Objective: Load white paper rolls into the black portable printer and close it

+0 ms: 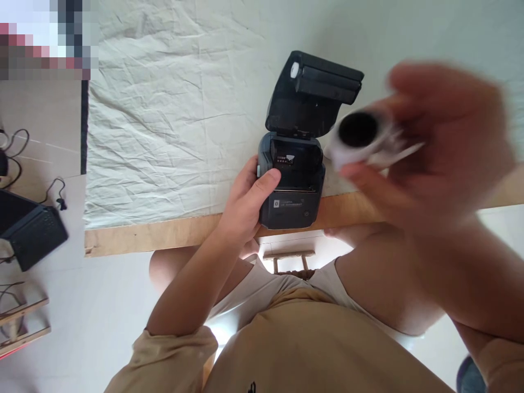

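Note:
A small black label printer (291,210) rests at the table's front edge, its lid (305,109) swung up and its inner compartment uncovered. My left hand (249,202) grips the printer's left side, with the thumb over the rim of the compartment. To the right of the raised lid, my right hand (446,142) holds a white paper roll (341,155) with a dark hollow core between thumb and fingers. That hand and the roll are blurred by motion. A loose paper end seems to stick out of the roll toward the palm.
A wrinkled pale cloth (164,120) covers the table, whose wooden front edge (139,236) runs above my thighs. At the left, a black device (36,240), cables and a wooden rack (24,316) stand beyond the table.

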